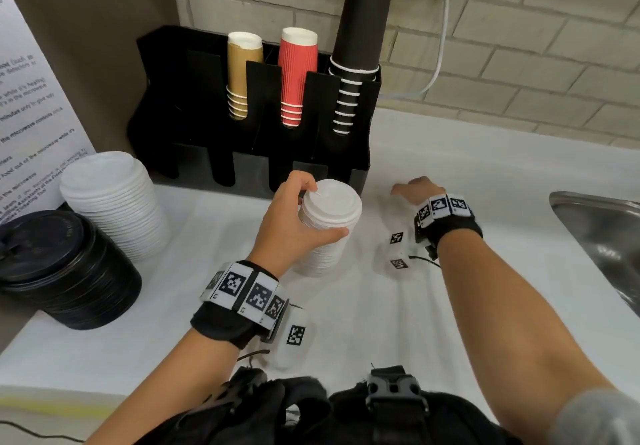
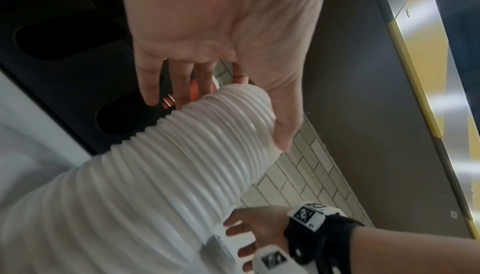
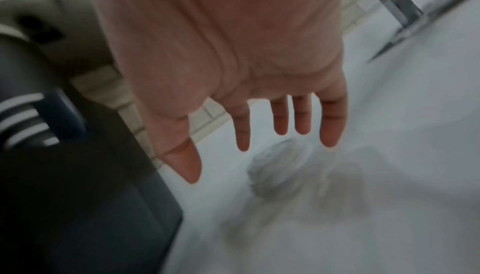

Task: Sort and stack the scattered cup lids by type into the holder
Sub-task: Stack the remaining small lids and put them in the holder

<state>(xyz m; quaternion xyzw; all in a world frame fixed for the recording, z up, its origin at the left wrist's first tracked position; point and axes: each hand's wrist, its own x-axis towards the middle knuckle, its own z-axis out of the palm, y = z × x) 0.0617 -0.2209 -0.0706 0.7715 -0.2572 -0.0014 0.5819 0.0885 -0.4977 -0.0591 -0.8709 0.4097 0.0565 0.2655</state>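
At far left a black lid stack (image 1: 65, 271) runs off the edge, beside a white lid stack (image 1: 114, 202). The left hand (image 1: 294, 219) curls its fingers round a tall small white lid stack (image 1: 325, 230) before the black holder (image 1: 194, 105); its base is hidden. The right hand (image 1: 420, 190) hovers over the surface (image 1: 450, 167), fingers spread; something blurred lies beneath.

- The head view is bright and evenly lit; the white counter (image 1: 450, 174) is almost washed out, with soft shadows under the arms.
- Straight lines bow towards its edges, as on the brick wall (image 1: 519, 46).
- The left wrist view is sharp near the white lids (image 2: 182, 165), with glare on the steel panel (image 2: 441, 93) at the right.
- The right wrist view is dim and smeared by motion blur; a grey shadow (image 3: 280, 175) lies beneath the fingers (image 3: 242, 132).
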